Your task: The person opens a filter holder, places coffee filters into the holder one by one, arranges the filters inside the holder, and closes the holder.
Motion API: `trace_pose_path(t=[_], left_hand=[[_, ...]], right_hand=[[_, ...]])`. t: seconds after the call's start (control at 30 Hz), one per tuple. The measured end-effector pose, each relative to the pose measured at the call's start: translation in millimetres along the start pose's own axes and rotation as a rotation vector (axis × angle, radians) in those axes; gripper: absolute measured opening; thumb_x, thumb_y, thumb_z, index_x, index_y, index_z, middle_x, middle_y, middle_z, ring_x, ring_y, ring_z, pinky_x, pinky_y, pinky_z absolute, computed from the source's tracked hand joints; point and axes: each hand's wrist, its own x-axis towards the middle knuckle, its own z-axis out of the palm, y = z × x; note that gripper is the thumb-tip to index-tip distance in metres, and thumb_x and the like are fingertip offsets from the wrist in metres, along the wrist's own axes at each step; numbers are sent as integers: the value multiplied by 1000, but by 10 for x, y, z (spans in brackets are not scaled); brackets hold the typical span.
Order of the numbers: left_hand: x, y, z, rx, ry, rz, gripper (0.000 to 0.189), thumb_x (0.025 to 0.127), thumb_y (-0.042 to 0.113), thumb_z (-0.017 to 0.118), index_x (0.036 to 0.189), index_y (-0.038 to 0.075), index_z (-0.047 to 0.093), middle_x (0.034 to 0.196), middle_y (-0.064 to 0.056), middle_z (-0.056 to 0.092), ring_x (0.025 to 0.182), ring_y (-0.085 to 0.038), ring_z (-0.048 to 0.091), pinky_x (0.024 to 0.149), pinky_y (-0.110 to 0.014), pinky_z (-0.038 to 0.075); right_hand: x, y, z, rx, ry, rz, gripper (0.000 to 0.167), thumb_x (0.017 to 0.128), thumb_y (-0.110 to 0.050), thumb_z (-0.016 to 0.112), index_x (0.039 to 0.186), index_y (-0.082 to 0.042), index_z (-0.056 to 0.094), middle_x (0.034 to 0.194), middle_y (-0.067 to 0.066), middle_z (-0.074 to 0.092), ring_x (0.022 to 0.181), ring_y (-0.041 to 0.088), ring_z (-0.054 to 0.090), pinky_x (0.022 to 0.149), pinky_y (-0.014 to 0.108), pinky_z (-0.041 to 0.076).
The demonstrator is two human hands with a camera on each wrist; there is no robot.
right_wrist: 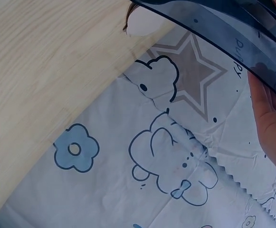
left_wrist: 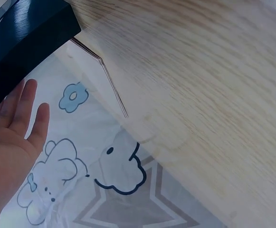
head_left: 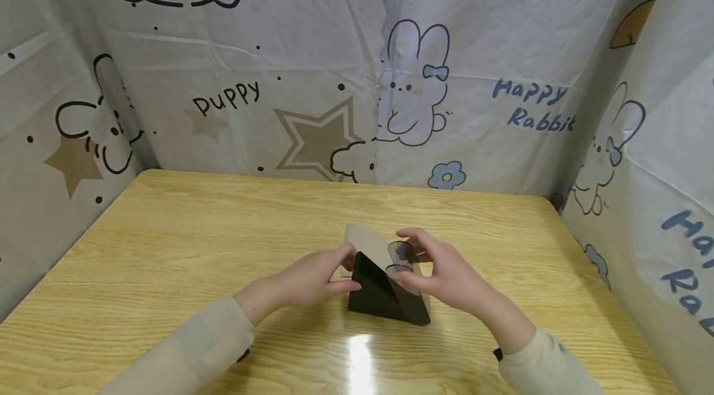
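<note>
A dark, folding triangular glasses case point(head_left: 375, 301) stands on the table with its flap point(head_left: 361, 239) raised, showing the beige inner side. My left hand point(head_left: 318, 276) grips the case's left end, thumb on the near side and fingers behind. In the left wrist view, those fingers point(left_wrist: 29, 97) reach up to the underside of the dark case point(left_wrist: 31, 45). Over the case's right part, my right hand point(head_left: 449, 271) holds sunglasses point(head_left: 401, 253) with grey see-through lenses, between thumb and fingers. The right wrist view shows a tinted lens point(right_wrist: 218, 35) close up, with the right hand point(right_wrist: 273, 121) beside it.
The wood-grain table point(head_left: 223, 221) extends all round the case. A printed cloth point(head_left: 312, 72) with cartoon rabbits and puppies hangs behind the table and along both sides. Light reflects off the table point(head_left: 360, 361) near its front.
</note>
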Motion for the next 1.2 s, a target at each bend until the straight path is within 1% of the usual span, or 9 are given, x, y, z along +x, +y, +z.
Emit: trace_pose_path(t=[0.23,0.4,0.5,0.6,0.8,1.03,1.2], left_hand=[[-52,-33,-42,-5,11,-19,27,90,34,60,109,20,47,108,6,64,106,-13,60,93,-39,47],[-68,-48,-66,-15,11,-6,28,91,33,60,111,19,47,111,4,64,108,-15,60,94,-41,46],[-67,-50,-71,-3,10,2,29,91,34,60,111,19,47,111,4,64,108,-15,60,94,-40,47],[-69,-50,-73,9,12,3,29,91,34,60,112,19,47,111,4,64,108,-15,60,94,-40,47],[-74,-54,-76,17,12,1,29,91,34,59,112,19,47,112,4,64,109,-15,60,95,-39,46],[-103,-60,-95,7,15,-32,31,91,36,59,113,19,49,112,4,63,109,-16,60,95,-39,46],[-134,-96,-109,2,25,-63,31,90,39,59,112,19,50,112,4,63,110,-17,59,94,-40,46]], right_hand=[[-32,51,-46,20,30,-37,52,85,-16,69,130,-3,45,104,7,62,97,21,63,89,37,50],[-54,61,-83,33,41,-34,53,85,-16,69,130,-4,45,106,6,62,98,20,63,90,36,50],[-69,72,-95,33,45,-42,52,86,-16,68,130,-3,45,107,7,62,98,21,63,90,37,50],[-86,82,-108,27,52,-53,50,85,-14,68,129,-4,47,107,6,62,97,19,62,90,35,50],[-124,113,-139,12,69,-61,47,85,-13,69,127,-6,50,112,6,63,98,18,63,90,34,51],[-153,150,-166,5,84,-58,44,84,-11,69,125,-5,52,110,5,64,98,17,63,90,34,51],[-154,162,-169,6,88,-61,43,85,-11,68,124,-6,52,110,5,64,99,17,62,90,34,50]])
